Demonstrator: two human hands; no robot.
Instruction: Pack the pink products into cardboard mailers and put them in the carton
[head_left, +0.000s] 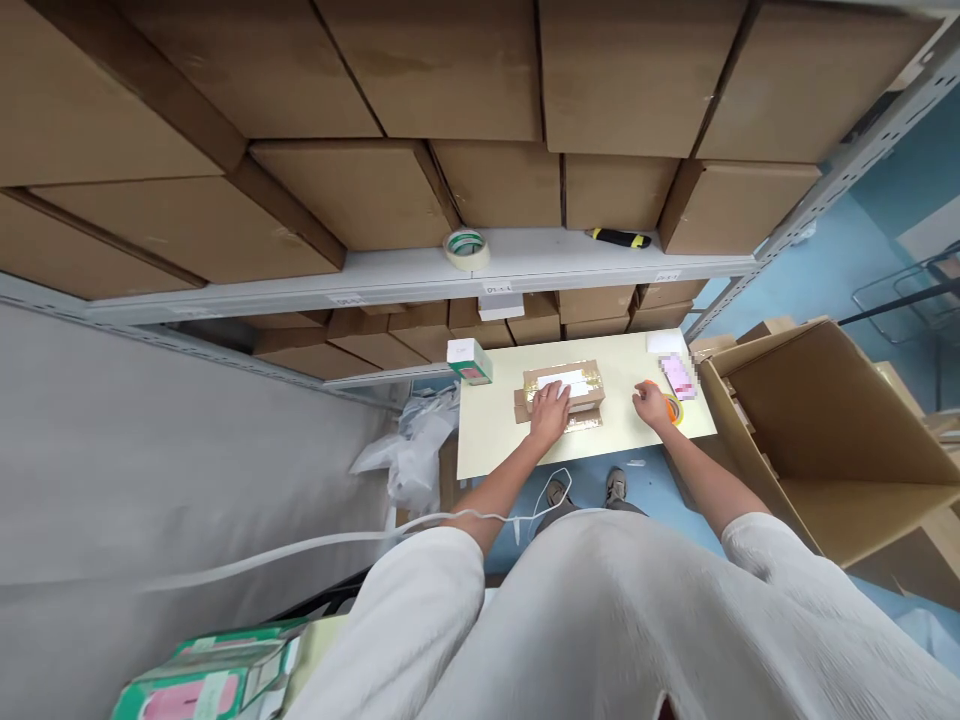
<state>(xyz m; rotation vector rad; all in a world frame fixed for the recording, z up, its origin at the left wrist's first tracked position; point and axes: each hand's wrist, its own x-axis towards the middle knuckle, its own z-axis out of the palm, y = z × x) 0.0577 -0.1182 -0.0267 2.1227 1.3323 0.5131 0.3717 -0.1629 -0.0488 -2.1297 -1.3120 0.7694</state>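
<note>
A small cardboard box (586, 393) with a white label and shiny tape along its edges lies on the pale yellow table (495, 440). My left hand (550, 412) rests on its top and near side, fingers spread. To the right, my right hand (651, 404) has curled fingers around an orange tape dispenser (673, 409) with a yellow roll, partly covered by the hand. It is apart from the box. A flap with shiny tape sticks out at the box's near side.
A white-and-green carton (470, 361) stands at the table's left; a pink phone-shaped item (678, 376) lies right. The shelf above holds a tape roll (466, 249), a utility knife (619, 238) and brown boxes. A large open carton (847, 430) adjoins the right. A white cable (330, 540) crosses my left arm.
</note>
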